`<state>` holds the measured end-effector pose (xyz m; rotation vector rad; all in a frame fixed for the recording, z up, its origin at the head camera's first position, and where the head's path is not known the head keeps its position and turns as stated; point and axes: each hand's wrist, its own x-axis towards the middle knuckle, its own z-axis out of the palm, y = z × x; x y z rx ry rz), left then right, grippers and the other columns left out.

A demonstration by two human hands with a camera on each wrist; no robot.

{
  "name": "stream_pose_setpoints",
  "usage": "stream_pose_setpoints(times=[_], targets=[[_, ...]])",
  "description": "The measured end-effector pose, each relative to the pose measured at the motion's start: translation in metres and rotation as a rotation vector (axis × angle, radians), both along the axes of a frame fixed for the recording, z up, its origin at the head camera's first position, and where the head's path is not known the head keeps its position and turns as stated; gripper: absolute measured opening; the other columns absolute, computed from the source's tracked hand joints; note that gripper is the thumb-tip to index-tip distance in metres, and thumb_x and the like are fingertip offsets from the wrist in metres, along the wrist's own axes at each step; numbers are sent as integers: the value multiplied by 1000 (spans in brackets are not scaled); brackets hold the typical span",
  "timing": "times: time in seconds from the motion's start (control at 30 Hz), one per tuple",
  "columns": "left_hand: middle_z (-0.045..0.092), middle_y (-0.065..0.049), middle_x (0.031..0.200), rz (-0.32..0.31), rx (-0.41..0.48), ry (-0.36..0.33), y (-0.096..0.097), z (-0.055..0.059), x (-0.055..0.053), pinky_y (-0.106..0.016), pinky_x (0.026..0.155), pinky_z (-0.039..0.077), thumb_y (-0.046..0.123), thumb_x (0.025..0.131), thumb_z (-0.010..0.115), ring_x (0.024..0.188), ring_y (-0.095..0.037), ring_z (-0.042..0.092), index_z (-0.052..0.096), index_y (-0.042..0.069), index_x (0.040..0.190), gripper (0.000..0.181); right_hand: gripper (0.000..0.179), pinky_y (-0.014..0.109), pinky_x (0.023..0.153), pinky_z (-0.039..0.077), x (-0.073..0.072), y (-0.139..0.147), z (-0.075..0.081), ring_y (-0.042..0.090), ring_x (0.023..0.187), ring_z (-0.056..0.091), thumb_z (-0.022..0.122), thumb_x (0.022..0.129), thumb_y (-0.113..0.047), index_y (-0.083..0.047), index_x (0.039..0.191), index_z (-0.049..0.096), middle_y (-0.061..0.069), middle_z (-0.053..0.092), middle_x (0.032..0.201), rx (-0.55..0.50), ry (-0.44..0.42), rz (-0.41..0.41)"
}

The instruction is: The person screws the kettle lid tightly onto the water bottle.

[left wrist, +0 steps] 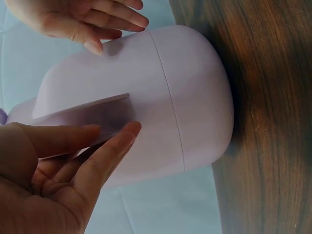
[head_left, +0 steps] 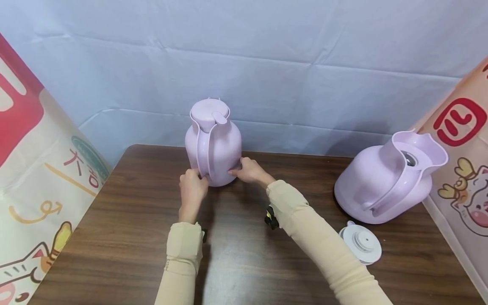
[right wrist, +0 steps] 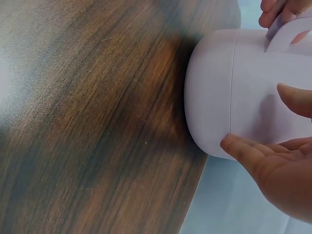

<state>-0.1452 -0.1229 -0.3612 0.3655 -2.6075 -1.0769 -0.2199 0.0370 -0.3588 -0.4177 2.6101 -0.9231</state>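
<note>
A lilac thermos jug (head_left: 226,146) stands upright near the table's back edge, its lid (head_left: 206,110) on top. The jug's handle (head_left: 203,154) faces me. My left hand (head_left: 192,190) pinches the lower part of that handle between thumb and fingers, as the left wrist view shows closely. On the jug's right side is my right hand (head_left: 252,171), its fingers fairly straight beside the lower body. In the right wrist view the right hand's fingertips (right wrist: 231,142) lie at the jug's wall, with the thumb apart from them; whether they press on it is hard to tell.
A second lilac jug (head_left: 366,182), without a lid, stands at the right with its mouth uncovered. In front of it a round white lid (head_left: 364,243) lies on the brown wooden table (head_left: 236,258). Pale cloth (head_left: 244,63) hangs behind; printed sheets flank both sides.
</note>
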Motion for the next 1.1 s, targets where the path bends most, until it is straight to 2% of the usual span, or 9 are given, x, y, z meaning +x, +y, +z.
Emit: stream_pose_setpoints(times=[0.17,0.33,0.47,0.53,0.6,0.73,0.83,0.93,1.1], targets=[[60,-16,65,-16,-19,30,-1,-3,2,-48,61,42,5,76,58,66,-40,54,59,0,62,15,47,38,83,43,2,3,2,26,102,54,60,87,-28,4,120,51,17,58,111,-8,25,10],[61,-17,67,-27,-32,43,0,-5,4,-48,64,42,8,79,59,69,-42,56,61,-1,70,14,54,39,89,41,5,6,6,29,111,51,59,87,-26,6,128,45,20,55,119,-12,34,1],[62,-17,68,-29,-27,33,0,-7,6,-48,65,42,11,81,59,71,-41,56,61,-1,70,16,49,36,82,43,8,8,9,26,99,55,58,87,-25,5,125,49,17,59,109,9,49,2],[63,-17,70,-26,-23,17,1,-8,7,-48,67,42,12,82,58,73,-42,56,60,0,69,19,43,35,75,44,11,10,10,24,89,55,58,87,-23,4,120,53,15,60,100,21,55,9],[64,-19,76,-25,-20,-11,1,-11,9,-49,69,42,13,82,58,78,-44,57,61,-1,71,18,38,34,74,45,14,12,11,22,86,56,58,87,-22,3,116,57,13,62,98,19,60,17],[65,-22,90,-46,-15,-76,1,-16,12,-50,76,42,13,81,59,90,-46,57,67,-2,89,19,34,35,76,46,22,19,9,23,89,59,59,87,-22,3,110,61,12,64,99,-2,70,38],[66,-19,90,-68,-6,-115,1,-20,15,-49,79,42,11,81,60,93,-43,57,66,-3,103,27,34,36,78,46,29,27,5,24,91,59,60,86,-22,3,108,61,12,64,101,-11,75,40],[67,-15,87,-88,-1,-148,2,-25,19,-48,78,43,10,81,59,90,-40,59,65,-1,107,29,32,36,78,46,36,35,-1,24,90,59,61,86,-21,3,107,62,13,64,100,-7,78,38],[67,-13,88,-146,-25,-179,7,-30,25,-47,77,44,10,81,60,88,-36,60,67,1,104,26,30,37,76,46,46,47,-6,24,87,59,62,85,-20,4,104,63,12,64,96,-4,84,41]])
